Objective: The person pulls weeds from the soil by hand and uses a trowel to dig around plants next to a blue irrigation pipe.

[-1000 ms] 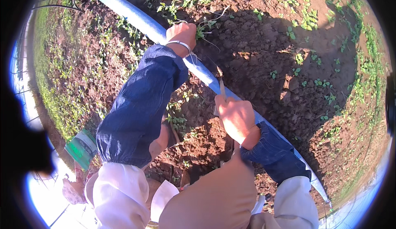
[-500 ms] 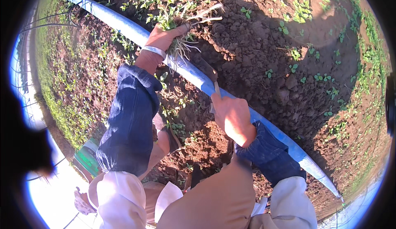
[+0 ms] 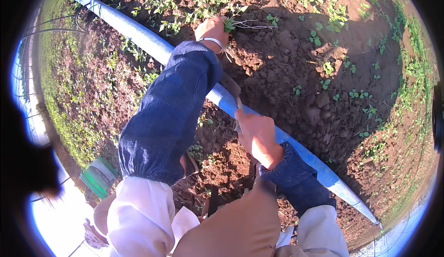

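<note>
My left hand (image 3: pixel 212 29) reaches past the blue pipe, back toward me, with its fingers mostly hidden. It is closed on a bunch of uprooted plants (image 3: pixel 230 24); their pale roots stick out to the right over the soil. My right hand (image 3: pixel 259 134), beside and over the pipe, is wrapped round the wooden handle of a hand tool (image 3: pixel 232 86). The tool's flat, dark metal blade points up and left across the pipe, partly covered by my left sleeve.
The long blue pipe (image 3: pixel 125 23) runs diagonally over the ground from upper left to lower right. Dark, crumbly soil (image 3: pixel 286 81) and small green seedlings (image 3: pixel 358 94) lie beyond it. Leafy plants (image 3: pixel 208 0) grow at the top. A green container (image 3: pixel 99 177) stands at lower left.
My left hand has moved up and to the right, from beside the pipe to over the soil beyond it, carrying the uprooted plants. My right hand and the tool have hardly moved.
</note>
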Available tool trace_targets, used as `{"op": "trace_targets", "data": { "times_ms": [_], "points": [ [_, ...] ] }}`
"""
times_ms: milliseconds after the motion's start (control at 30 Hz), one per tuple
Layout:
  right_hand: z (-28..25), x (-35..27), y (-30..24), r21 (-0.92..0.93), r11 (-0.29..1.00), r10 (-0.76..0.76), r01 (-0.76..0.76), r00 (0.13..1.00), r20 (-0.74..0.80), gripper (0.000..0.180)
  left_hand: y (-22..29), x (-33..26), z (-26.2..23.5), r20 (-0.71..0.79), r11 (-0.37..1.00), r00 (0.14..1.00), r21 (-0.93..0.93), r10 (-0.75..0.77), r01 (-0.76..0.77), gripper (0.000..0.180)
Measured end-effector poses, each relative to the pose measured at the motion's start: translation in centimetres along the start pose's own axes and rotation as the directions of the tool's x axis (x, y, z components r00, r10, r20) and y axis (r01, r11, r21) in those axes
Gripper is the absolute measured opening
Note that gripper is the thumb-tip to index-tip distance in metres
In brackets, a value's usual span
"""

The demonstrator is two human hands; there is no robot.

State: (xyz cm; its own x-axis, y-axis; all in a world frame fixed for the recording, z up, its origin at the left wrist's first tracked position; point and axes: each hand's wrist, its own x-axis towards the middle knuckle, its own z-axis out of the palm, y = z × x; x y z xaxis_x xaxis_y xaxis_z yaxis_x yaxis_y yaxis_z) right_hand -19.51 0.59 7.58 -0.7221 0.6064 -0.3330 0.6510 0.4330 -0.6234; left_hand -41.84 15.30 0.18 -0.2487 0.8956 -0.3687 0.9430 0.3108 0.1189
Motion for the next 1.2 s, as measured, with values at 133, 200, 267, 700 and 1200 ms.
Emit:
{"op": "trace_targets", "data": {
  "times_ms": [133,200,267,700,1200],
  "points": [
    [-3.7,0.2,1.9,-0.015,0.998,-0.060,0.058,0.987,-0.147,0.024,-0.7,-2.9,-4.1,0.239,0.233,0.964,-0.937,-0.113,0.260,0.039],
    [-6.3,0.6,-1.3,-0.342,0.938,-0.069,0.056,0.997,-0.024,0.019,-7.0,-5.8,-5.8,0.199,0.147,0.976,-0.967,-0.086,0.210,0.039],
    [-6.5,0.2,-1.3,-0.364,0.926,-0.133,0.096,0.988,-0.077,0.017,-9.5,-11.2,-11.6,0.212,0.115,0.977,-0.971,-0.014,0.212,0.034],
    [-9.4,1.3,-3.7,-0.627,0.778,-0.122,0.043,0.989,-0.084,0.011,-33.0,-50.8,-22.5,-0.708,0.854,0.486,-0.476,-0.513,0.208,0.030],
    [-18.9,4.8,-12.8,-0.432,0.786,-0.504,0.441,0.863,-0.036,0.012,-31.0,-89.9,-22.2,-0.938,0.544,0.220,0.041,-0.268,0.838,0.032]
  ]
}}
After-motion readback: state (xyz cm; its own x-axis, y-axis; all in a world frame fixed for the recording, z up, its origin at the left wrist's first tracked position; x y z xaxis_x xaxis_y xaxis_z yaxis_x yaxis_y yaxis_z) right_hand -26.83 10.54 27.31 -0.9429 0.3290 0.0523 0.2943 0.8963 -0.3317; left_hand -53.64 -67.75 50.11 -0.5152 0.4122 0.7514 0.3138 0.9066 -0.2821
